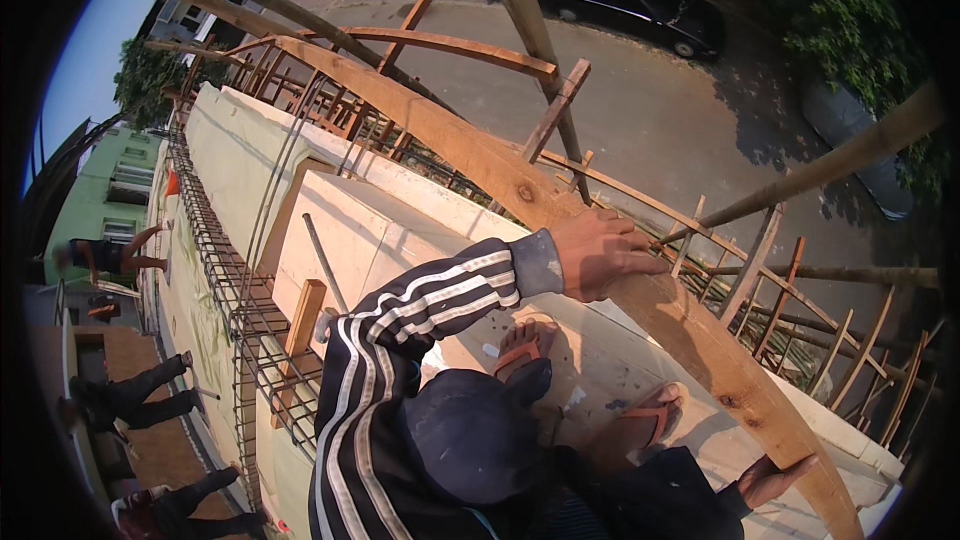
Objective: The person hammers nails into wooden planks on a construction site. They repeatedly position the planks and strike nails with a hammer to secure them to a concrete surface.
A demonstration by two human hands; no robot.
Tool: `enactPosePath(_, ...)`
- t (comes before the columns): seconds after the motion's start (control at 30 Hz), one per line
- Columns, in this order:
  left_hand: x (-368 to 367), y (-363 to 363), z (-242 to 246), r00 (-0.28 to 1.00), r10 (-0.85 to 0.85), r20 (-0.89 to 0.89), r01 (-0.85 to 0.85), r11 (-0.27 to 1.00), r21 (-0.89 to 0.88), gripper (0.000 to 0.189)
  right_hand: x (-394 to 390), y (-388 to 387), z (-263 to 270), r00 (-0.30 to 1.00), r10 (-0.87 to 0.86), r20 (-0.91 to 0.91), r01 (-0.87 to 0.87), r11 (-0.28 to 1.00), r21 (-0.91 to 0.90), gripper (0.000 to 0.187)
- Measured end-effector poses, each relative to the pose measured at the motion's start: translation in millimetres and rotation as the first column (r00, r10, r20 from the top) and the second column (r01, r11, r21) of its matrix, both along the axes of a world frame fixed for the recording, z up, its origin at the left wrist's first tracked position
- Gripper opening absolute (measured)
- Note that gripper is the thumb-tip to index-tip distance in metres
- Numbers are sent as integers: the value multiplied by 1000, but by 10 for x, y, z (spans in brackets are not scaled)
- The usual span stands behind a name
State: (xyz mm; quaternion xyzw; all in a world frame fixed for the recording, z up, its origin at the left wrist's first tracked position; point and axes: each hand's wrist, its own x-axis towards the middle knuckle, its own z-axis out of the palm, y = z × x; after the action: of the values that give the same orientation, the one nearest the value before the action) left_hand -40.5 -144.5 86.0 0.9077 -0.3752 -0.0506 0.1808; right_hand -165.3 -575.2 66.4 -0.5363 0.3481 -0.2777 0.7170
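Note:
A long wooden plank (465, 146), with knots in its face, runs diagonally across the view and looks bent by the lens. My left hand (607, 255) grips its upper edge near the middle, fingers curled over. Lower right, my right hand (772, 480) holds the plank near its near end, the thumb on its face and the other fingers mostly hidden. My feet in orange sandals stand on pale boards (570, 397) beside it.
Steel rebar cages (225, 270) and an upright wood block (304, 315) lie left. Beyond the panel edge stand timber and bamboo scaffolding (817, 157), with a road and black car (630, 0) below. Several people are at far left, one a person in shorts (112, 255).

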Motion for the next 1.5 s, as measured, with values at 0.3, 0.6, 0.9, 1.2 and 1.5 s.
enactPosePath(0.3,-211,-204,-152,998,-41,-41,42,999,33,70,-342,-419,-205,1000,13,4,-13,1000,-13,69)
enactPosePath(0.6,-241,-702,-311,997,-69,31,70,997,-26,62,-328,-665,-76,999,-49,-10,48,996,-75,70)
enactPosePath(0.9,-72,-764,-971,981,-50,-189,63,996,62,69,-242,-580,-449,996,-7,-86,5,1000,-16,70)
enactPosePath(1.2,-2,75,-1200,962,76,-264,-35,987,158,75,-79,208,-863,988,106,-114,-80,973,218,54)
enactPosePath(1.5,10,914,-1570,950,272,-151,-212,921,327,66,175,1118,-971,938,323,-126,-247,878,410,39)
